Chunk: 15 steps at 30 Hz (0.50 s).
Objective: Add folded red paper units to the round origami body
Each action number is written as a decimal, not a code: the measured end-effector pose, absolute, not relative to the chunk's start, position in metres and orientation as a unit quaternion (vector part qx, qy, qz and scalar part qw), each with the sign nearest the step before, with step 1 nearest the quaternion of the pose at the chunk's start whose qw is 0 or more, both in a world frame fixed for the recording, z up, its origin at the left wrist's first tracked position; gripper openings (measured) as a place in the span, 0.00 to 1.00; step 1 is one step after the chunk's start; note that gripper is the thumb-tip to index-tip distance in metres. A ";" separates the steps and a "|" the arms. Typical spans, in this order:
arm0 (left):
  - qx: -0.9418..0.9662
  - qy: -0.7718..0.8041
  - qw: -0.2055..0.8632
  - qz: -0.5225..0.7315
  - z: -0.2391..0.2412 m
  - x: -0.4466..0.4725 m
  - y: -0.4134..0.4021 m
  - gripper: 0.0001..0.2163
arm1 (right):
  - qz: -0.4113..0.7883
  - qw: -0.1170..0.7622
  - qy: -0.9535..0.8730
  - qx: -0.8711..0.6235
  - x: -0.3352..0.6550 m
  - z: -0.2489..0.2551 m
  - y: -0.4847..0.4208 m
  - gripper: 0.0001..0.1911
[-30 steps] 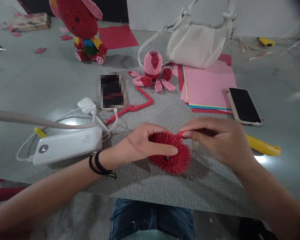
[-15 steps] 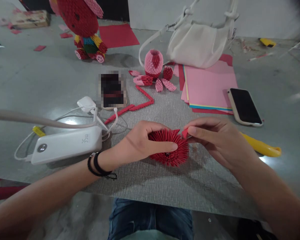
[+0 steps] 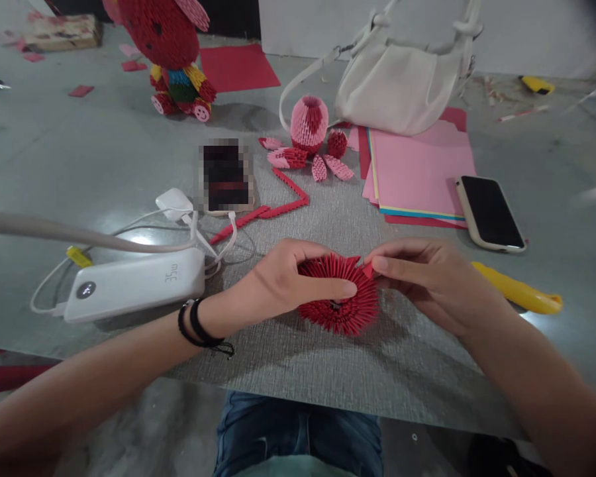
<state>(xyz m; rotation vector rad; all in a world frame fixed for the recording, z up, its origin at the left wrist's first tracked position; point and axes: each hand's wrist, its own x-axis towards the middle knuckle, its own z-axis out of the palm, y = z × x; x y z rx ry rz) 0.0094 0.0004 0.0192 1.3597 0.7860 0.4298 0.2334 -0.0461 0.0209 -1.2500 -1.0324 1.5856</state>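
A round, spiky ring of folded red paper pieces (image 3: 345,318) rests low over the grey table mat (image 3: 278,358). My left hand (image 3: 298,281) grips it, thumb lying across the top and fingers hidden behind the far side. At its upper right rim, my right hand (image 3: 417,275) pinches a small folded red paper piece (image 3: 369,269) between thumb and forefinger. That piece touches or nearly touches the ring's outer points; I cannot tell whether it is seated. One folded piece stands up from the ring's far edge, between the two hands.
A white power bank (image 3: 136,285) with cables lies left, near a phone (image 3: 226,175). Behind are a pink-and-red paper vase shape (image 3: 308,126), a zigzag red strip (image 3: 291,205), pink sheets (image 3: 422,169), a white bag (image 3: 397,86) and a paper figure (image 3: 179,86). A second phone (image 3: 491,212) and yellow tool (image 3: 521,288) lie right.
My right hand has brought the small red piece slightly closer to the ring's rim. My left hand keeps its hold. The whole view has shifted slightly.
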 end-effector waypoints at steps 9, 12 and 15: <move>0.501 0.324 0.780 0.188 0.015 0.012 0.001 0.08 | 0.676 0.388 -0.409 -0.474 0.240 0.018 -0.045 0.03; 0.476 0.317 0.799 0.185 0.013 0.013 0.001 0.08 | 0.683 0.373 -0.407 -0.479 0.241 0.018 -0.044 0.04; 0.458 0.318 0.809 0.187 0.013 0.014 0.000 0.07 | 0.686 0.368 -0.406 -0.478 0.241 0.017 -0.044 0.05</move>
